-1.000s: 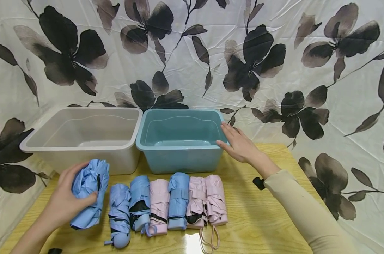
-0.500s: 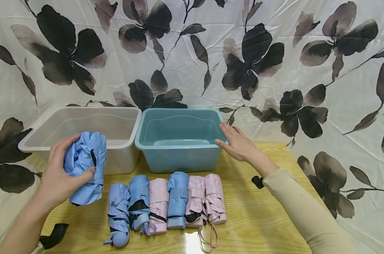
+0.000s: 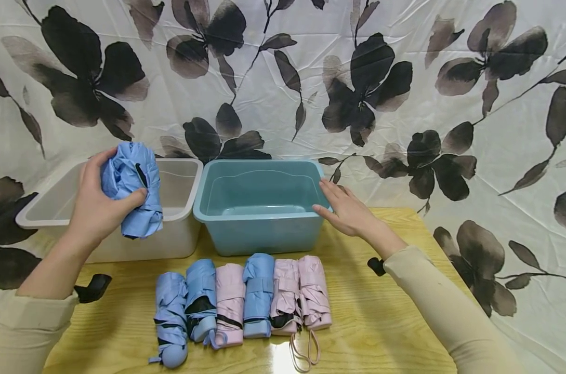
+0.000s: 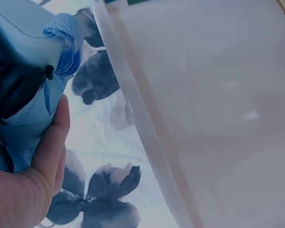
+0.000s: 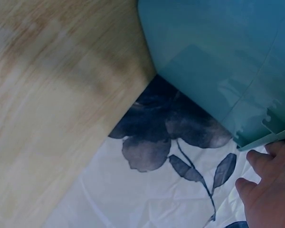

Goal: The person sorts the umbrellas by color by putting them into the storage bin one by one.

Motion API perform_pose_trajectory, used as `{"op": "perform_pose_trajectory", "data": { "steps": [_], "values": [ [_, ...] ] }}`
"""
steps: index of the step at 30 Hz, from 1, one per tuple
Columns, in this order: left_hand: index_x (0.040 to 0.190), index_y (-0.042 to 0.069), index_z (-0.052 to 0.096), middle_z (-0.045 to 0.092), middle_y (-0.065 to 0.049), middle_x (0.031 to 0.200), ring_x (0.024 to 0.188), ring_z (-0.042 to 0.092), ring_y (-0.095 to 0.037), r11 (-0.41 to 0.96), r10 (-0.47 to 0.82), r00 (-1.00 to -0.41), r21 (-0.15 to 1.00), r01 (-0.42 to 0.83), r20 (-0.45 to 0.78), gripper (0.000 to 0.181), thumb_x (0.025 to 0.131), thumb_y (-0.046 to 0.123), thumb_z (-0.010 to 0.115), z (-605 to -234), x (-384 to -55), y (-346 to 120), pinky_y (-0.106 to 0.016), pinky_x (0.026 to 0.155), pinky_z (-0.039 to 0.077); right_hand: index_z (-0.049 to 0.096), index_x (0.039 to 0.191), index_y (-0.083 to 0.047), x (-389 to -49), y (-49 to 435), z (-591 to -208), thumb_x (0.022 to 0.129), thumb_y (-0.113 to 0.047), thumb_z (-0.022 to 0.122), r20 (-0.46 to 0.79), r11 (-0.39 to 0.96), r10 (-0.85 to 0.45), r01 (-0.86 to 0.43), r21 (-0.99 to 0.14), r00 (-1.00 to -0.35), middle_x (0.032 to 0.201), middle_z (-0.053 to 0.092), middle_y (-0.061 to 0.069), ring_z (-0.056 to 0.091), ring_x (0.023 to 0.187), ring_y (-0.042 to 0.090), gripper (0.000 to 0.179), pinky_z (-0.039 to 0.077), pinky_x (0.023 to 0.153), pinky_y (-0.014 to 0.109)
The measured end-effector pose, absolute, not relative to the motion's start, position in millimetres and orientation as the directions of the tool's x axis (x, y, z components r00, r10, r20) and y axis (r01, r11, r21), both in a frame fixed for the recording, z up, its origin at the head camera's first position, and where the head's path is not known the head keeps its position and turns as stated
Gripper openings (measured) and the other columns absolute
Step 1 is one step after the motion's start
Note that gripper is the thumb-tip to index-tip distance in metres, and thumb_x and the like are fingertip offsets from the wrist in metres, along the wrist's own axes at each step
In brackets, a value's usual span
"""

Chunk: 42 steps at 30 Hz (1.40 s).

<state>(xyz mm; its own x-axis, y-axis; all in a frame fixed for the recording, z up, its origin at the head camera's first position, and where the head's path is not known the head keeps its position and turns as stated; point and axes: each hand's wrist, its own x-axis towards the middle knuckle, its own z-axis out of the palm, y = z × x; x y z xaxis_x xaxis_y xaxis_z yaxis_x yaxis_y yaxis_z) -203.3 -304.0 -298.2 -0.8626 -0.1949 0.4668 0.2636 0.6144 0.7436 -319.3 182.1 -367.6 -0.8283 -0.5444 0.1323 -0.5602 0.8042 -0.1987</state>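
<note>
My left hand (image 3: 93,205) grips a folded blue umbrella (image 3: 140,195), held up in front of and over the front rim of the grey bin (image 3: 142,244). In the left wrist view the umbrella's pale blue handle end (image 4: 31,33) and its wrist loop (image 4: 66,42) show, with the bin's wall beside them. On the right, my right hand (image 3: 350,213) rests with straight fingers against the right rim of the teal bin (image 3: 264,234). Between the bins and me lies a row of folded umbrellas, among them a blue one (image 3: 171,317) at the left end and a pink one (image 3: 315,293) at the right.
The two bins stand side by side at the back of the wooden table (image 3: 376,311). A floral cloth (image 3: 283,78) hangs right behind them. Pink cord loops (image 3: 305,353) trail from the row toward the front. The teal bin's inside shows bare.
My left hand has lifted the blue umbrella up and away, from beside the row to the grey bin's front rim. My right hand stays on the teal bin. The view has shifted slightly.
</note>
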Motion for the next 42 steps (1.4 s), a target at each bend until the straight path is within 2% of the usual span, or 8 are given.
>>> {"op": "perform_pose_trajectory", "data": {
  "steps": [6,18,22,26,29,33,37,42],
  "values": [
    [0.166,0.015,0.021,0.018,-0.02,0.165,0.146,0.024,-0.041,0.594,-0.246,-0.876,0.779,0.201,0.414,0.09,0.091,0.02,0.07,-288.6,-239.4,-302.5,-0.044,0.122,0.02,0.017,0.166,-0.003,-318.5,181.3,-366.7,0.111,-0.053,0.037,0.132,0.803,-0.546,-0.562,-0.2,-0.827,0.175,0.01,0.009,0.014,0.16,0.028,0.077,0.011,0.128,0.055],
    [0.166,0.003,0.012,0.006,-0.03,0.168,0.152,0.015,-0.05,0.639,-0.135,-0.962,0.763,0.097,0.235,0.089,0.097,0.021,0.064,-301.2,-301.8,-310.6,-0.06,0.125,0.016,0.015,0.167,-0.006,-320.1,181.3,-365.9,0.11,-0.055,0.035,0.113,0.809,-0.541,-0.552,-0.2,-0.833,0.175,0.007,0.006,0.011,0.16,0.025,0.078,0.006,0.129,0.052],
    [0.166,0.004,0.006,0.006,-0.032,0.168,0.15,0.019,-0.051,0.6,-0.099,-0.989,0.8,0.03,0.111,0.089,0.098,0.017,0.063,-309.1,-316.8,-314.2,-0.064,0.119,0.029,0.015,0.167,-0.006,-320.1,182.1,-366.8,0.111,-0.055,0.035,0.11,0.811,-0.54,-0.551,-0.197,-0.834,0.175,0.007,0.006,0.011,0.16,0.025,0.077,0.007,0.129,0.052],
    [0.167,0.008,-0.001,0.005,-0.032,0.168,0.142,0.029,-0.046,0.518,-0.066,-0.998,0.854,-0.039,-0.006,0.09,0.101,0.017,0.059,-317.8,-327.6,-319.1,-0.046,0.095,0.054,0.015,0.167,-0.005,-319.4,183.0,-366.7,0.11,-0.056,0.035,0.119,0.808,-0.541,-0.553,-0.202,-0.833,0.175,0.007,0.006,0.011,0.16,0.025,0.078,0.007,0.128,0.053],
    [0.167,0.009,-0.006,0.004,-0.034,0.167,0.134,0.035,-0.043,0.483,-0.028,-0.996,0.871,-0.086,-0.083,0.09,0.103,0.019,0.057,-325.3,-333.3,-323.3,-0.028,0.078,0.053,0.015,0.166,-0.004,-319.7,183.1,-366.4,0.11,-0.057,0.035,0.125,0.806,-0.544,-0.558,-0.198,-0.83,0.175,0.008,0.007,0.012,0.16,0.027,0.08,0.007,0.128,0.054],
    [0.166,0.009,-0.01,0.002,-0.036,0.166,0.134,0.034,-0.044,0.48,0.047,-0.984,0.867,-0.13,-0.173,0.09,0.104,0.018,0.056,-335.1,-339.3,-326.6,-0.041,0.094,0.054,0.015,0.166,-0.005,-320.3,182.6,-366.3,0.11,-0.056,0.035,0.125,0.808,-0.545,-0.559,-0.187,-0.829,0.175,0.008,0.007,0.012,0.16,0.027,0.079,0.008,0.128,0.055],
    [0.165,0.011,-0.011,-0.001,-0.037,0.165,0.138,0.029,-0.047,0.478,0.102,-0.973,0.868,-0.133,-0.205,0.091,0.104,0.016,0.057,-341.3,-344.3,-327.3,-0.064,0.112,0.038,0.015,0.167,-0.005,-320.3,182.5,-366.7,0.11,-0.056,0.035,0.121,0.809,-0.545,-0.558,-0.186,-0.83,0.175,0.008,0.007,0.012,0.16,0.027,0.078,0.008,0.128,0.054],
    [0.165,0.008,-0.012,0.001,-0.039,0.163,0.136,0.031,-0.048,0.502,0.147,-0.963,0.856,-0.124,-0.226,0.092,0.104,0.016,0.057,-345.9,-346.3,-326.7,-0.065,0.11,0.041,0.015,0.166,-0.004,-320.3,183.5,-367.2,0.11,-0.056,0.035,0.118,0.809,-0.546,-0.558,-0.185,-0.83,0.175,0.009,0.009,0.012,0.16,0.028,0.079,0.007,0.128,0.054]
  ]
}}
